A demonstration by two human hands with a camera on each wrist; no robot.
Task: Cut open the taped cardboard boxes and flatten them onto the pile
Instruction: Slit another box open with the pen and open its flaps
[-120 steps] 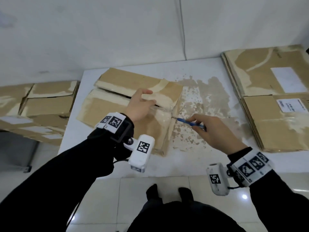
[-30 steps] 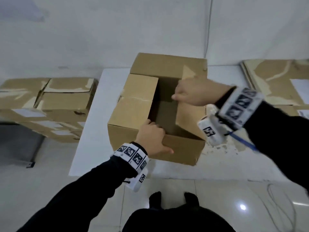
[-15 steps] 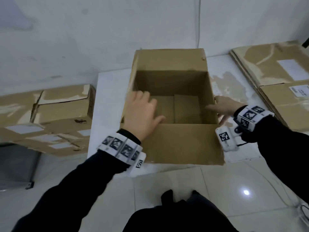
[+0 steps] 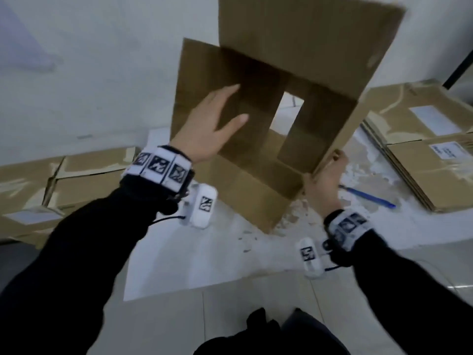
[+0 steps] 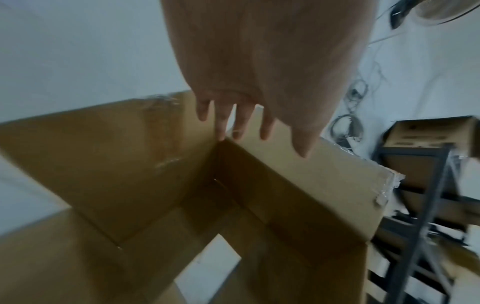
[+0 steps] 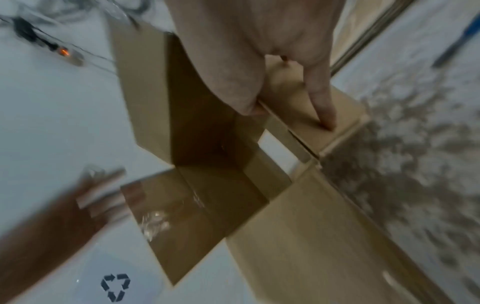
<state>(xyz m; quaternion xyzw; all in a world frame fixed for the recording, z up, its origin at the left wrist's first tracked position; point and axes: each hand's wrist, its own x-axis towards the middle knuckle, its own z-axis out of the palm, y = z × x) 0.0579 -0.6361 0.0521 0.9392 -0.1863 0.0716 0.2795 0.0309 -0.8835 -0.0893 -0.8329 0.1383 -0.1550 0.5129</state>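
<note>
An open brown cardboard box [image 4: 294, 60] is held tilted above the white table [image 4: 204, 257]; both its ends are open and the table shows through it. My left hand [image 4: 230, 103] is open with fingers spread, reaching into the box's near opening. In the left wrist view its straight fingers [image 5: 265, 127] point at an inner corner of the box [image 5: 285, 185]. My right hand [image 4: 330, 165] grips the box's lower right edge. In the right wrist view its thumb [image 6: 244, 98] and a finger pinch the box wall [image 6: 298, 102]. A blue cutter [image 4: 366, 198] lies on the table.
A pile of flattened cardboard [image 4: 422, 149] lies at the table's right. Taped boxes [image 4: 76, 180] are stacked to the left of the table. Torn paper residue [image 4: 358, 162] marks the tabletop. A metal shelf [image 5: 415, 205] with boxes stands beyond.
The box, which stood on the table, is now lifted and tilted, with its bottom open. My right hand has moved to grip its lower right edge. The cutter held earlier lies on the table.
</note>
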